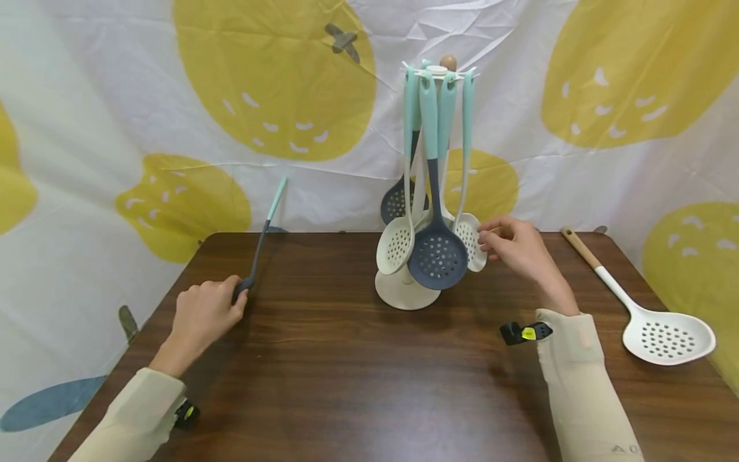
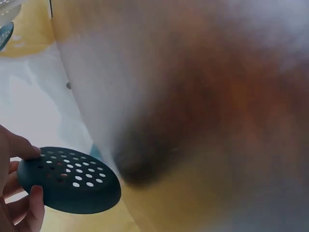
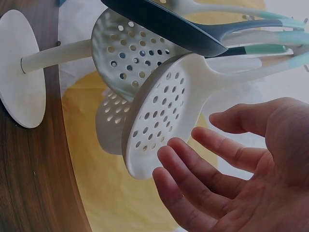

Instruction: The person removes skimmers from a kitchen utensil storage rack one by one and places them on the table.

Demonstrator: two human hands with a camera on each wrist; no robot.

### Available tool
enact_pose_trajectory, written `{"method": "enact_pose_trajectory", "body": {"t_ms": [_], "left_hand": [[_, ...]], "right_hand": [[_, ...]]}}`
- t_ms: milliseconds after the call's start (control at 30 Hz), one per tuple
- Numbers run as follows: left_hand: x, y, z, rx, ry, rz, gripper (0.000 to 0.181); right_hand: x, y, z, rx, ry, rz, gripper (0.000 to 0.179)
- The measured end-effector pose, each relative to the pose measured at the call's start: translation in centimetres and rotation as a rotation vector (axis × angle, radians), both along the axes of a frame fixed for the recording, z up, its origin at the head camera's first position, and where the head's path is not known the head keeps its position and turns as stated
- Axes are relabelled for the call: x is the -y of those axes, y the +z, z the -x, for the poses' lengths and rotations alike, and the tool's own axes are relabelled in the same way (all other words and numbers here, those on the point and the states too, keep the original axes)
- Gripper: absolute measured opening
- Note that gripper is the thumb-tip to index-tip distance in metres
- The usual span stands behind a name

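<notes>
Over the table's left side, my left hand [image 1: 208, 308] grips a dark blue skimmer [image 2: 72, 181] by its perforated head, its mint-tipped handle pointing up and away. Fingers and thumb pinch the rim of that head in the left wrist view. My right hand [image 1: 519, 247] is beside a white utensil stand [image 1: 404, 296], fingers loosely bent. Its fingertips are right at the edge of a white skimmer [image 3: 166, 111] hanging there, with nothing gripped between them. Another dark blue skimmer [image 1: 437, 256] hangs at the stand's front, with several more around it.
A white slotted turner [image 1: 666, 337] with a wooden handle lies on the right of the brown table [image 1: 346, 385]. Behind the table hangs a white cloth [image 1: 144, 77] with yellow fruit prints.
</notes>
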State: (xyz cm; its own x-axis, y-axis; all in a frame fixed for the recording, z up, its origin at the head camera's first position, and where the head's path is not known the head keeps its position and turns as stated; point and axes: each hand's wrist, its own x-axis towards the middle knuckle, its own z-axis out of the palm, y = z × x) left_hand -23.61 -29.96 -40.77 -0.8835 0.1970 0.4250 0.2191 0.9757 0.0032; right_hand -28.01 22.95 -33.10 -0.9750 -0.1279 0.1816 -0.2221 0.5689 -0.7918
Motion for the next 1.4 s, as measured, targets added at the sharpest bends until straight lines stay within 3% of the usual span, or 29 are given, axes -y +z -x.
{"method": "enact_pose_trajectory", "body": {"t_ms": [100,367,533,733,1100,1400], "left_hand": [[0.1,-0.2,0.0,0.013,0.004,0.011,0.028],[0.0,-0.4,0.1,-0.045,0.021,0.053,0.016],[-0.1,-0.3,0.0,-0.033,0.027,0.084,0.022],[-0.4,-0.3,0.0,0.003,0.040,0.085,0.035],[-1.2,-0.9,0.7,0.079,0.023,0.114,0.020],[-1.9,-0.9,0.9,0.156,-0.002,0.140,0.021]], "right_hand": [[-0.1,0.1,0.0,0.000,0.003,-0.001,0.035],[-0.1,0.1,-0.1,0.008,0.005,0.007,0.036],[-0.1,0.0,0.0,0.006,0.006,0.003,0.036],[-0.1,0.1,0.0,0.011,0.003,0.002,0.037],[-0.2,-0.1,-0.1,0.019,0.008,-0.002,0.037],[-0.3,-0.1,0.1,0.012,0.026,0.010,0.035]]}}
